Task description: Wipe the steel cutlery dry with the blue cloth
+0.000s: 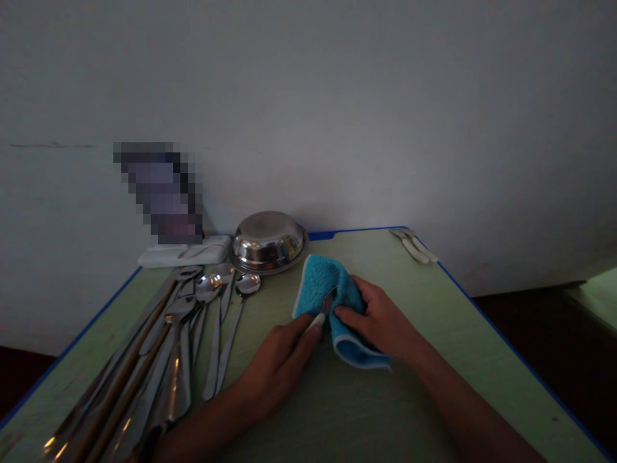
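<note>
My left hand (284, 360) is closed around the pale handle of a piece of cutlery (316, 321). Its metal end runs into the folds of a turquoise cloth (321, 283), so I cannot tell what kind of cutlery it is. My right hand (373, 315) grips the cloth, thumb in front, folding it about that metal end. The cloth's lower corner hangs down below the right hand. Both hands are above the middle of the green table (385, 405).
Left of my hands lies a pile of spoons (208, 287), wooden sticks and other metal utensils. Behind it are a white tray (183, 252), a blurred-out upright object (164, 193) and an upturned steel bowl (270, 241). White-handled forks (413, 247) rest at the back right corner. A wall closes off the back.
</note>
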The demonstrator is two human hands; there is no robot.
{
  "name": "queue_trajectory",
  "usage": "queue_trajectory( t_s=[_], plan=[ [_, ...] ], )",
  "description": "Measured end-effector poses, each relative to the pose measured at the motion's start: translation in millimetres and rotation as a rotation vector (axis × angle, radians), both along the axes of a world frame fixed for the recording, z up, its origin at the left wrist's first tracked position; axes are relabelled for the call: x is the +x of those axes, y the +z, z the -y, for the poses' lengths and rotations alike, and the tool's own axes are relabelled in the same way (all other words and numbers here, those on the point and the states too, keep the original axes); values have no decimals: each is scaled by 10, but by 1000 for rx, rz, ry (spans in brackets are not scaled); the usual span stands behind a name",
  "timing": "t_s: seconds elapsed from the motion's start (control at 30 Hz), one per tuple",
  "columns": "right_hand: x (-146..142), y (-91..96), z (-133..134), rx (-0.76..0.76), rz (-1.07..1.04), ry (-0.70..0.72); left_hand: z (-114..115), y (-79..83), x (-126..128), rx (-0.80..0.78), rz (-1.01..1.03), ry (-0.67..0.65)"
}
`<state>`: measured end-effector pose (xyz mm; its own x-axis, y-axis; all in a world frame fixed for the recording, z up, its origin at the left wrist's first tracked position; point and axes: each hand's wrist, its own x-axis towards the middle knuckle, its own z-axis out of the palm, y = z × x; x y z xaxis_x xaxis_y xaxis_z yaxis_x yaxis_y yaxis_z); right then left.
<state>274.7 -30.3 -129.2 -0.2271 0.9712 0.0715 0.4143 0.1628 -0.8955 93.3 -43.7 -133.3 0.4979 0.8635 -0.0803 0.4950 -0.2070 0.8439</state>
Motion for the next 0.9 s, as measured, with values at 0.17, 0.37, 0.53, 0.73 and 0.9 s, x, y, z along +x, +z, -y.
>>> queue_trajectory(
  t_s=[0.17, 0.37, 0.53, 0.73, 0.9],
  plan=[
    [-15, -25, -6, 1, -37, 3, -15, 12, -5, -4, -13, -15],
    [-40, -23, 15, -1, -79, -10, -14, 3, 0, -17, -4, -32],
    [-29, -19, 2, 31, -37, -1, -8, -8, -8, 1, -13, -14],
    [-33, -5, 1, 27, -18, -9, -11, 12, -6, 27, 11, -25],
    [-34, -21, 10, 28, -17, -4, -9, 7, -3, 48, -7, -25]
  ],
)
